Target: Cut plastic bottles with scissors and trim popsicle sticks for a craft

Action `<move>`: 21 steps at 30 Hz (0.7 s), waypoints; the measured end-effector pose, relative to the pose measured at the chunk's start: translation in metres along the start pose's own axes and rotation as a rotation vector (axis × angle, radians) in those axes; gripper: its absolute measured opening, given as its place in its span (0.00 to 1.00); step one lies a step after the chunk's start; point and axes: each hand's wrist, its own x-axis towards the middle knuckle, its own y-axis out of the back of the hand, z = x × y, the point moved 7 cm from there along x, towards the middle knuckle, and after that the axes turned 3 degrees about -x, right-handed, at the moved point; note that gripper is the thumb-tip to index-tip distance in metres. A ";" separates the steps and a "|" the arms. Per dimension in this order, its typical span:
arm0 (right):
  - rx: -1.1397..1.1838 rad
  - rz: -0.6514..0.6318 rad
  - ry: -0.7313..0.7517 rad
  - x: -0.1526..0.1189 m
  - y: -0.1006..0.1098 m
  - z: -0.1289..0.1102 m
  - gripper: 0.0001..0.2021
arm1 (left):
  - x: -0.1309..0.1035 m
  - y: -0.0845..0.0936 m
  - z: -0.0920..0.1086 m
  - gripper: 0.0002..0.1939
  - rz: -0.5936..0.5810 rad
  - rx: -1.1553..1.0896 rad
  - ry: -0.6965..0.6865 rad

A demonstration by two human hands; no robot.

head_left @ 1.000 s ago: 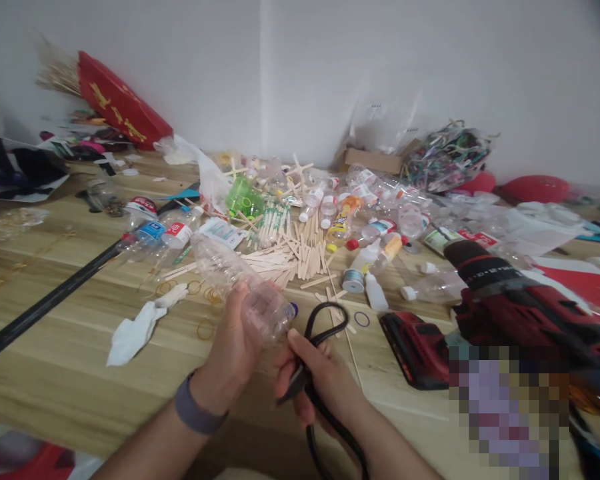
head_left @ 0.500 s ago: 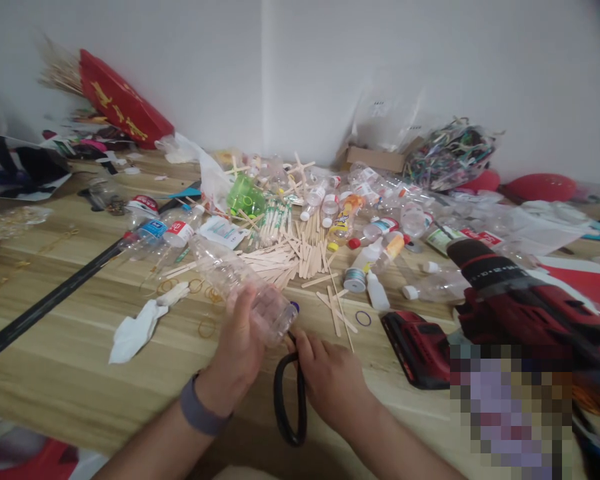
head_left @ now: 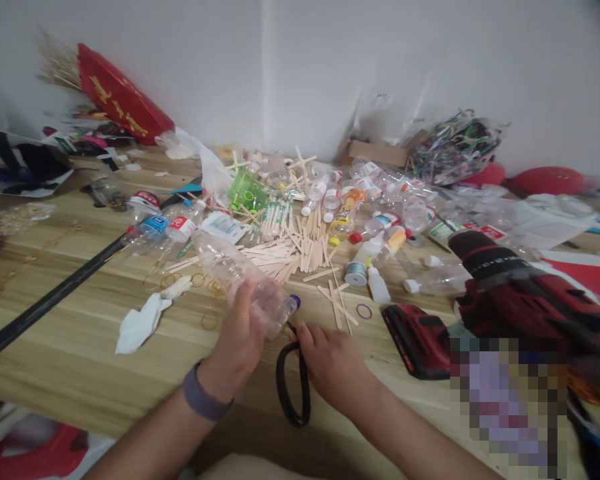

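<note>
My left hand [head_left: 243, 327], with a grey band on its wrist, is wrapped round a clear plastic bottle [head_left: 225, 260]. The bottle lies slanted in the air, its near end toward my right hand. By that end shows a small dark blue round piece [head_left: 295, 302]; whether it is joined to the bottle I cannot tell. In my right hand [head_left: 330, 357] are scissors [head_left: 293, 387], one black handle loop hanging below the fingers. Their blades are mostly hidden, close by the bottle's near end. Wooden sticks [head_left: 300, 253] lie in a pile on the table [head_left: 70, 373] beyond the bottle.
A red and black power drill [head_left: 525, 293] lies at the right, beside a small dropper bottle [head_left: 378, 285]. Several plastic bottles [head_left: 365, 180] crowd the back. Rubber bands [head_left: 210, 320], a white glove-like piece [head_left: 143, 323] and a long black bar [head_left: 55, 300] are at the left.
My hands, the bottle and the scissors have shifted very slightly, the scissors' loop a little higher in view. The view itself has moved a little. Both grips stay the same.
</note>
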 end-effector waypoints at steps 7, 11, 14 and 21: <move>0.570 -0.201 -0.201 0.001 -0.031 0.003 0.30 | -0.002 0.002 0.001 0.13 -0.028 -0.003 -0.009; 0.891 -0.299 -0.297 -0.003 -0.046 -0.003 0.34 | -0.002 -0.001 0.001 0.18 -0.068 0.015 0.048; 0.264 -0.116 -0.072 -0.002 -0.019 -0.002 0.30 | -0.004 0.000 -0.002 0.17 0.002 -0.010 0.064; -0.052 -0.022 0.000 -0.003 -0.004 0.001 0.19 | -0.005 0.001 -0.005 0.11 0.024 -0.006 -0.010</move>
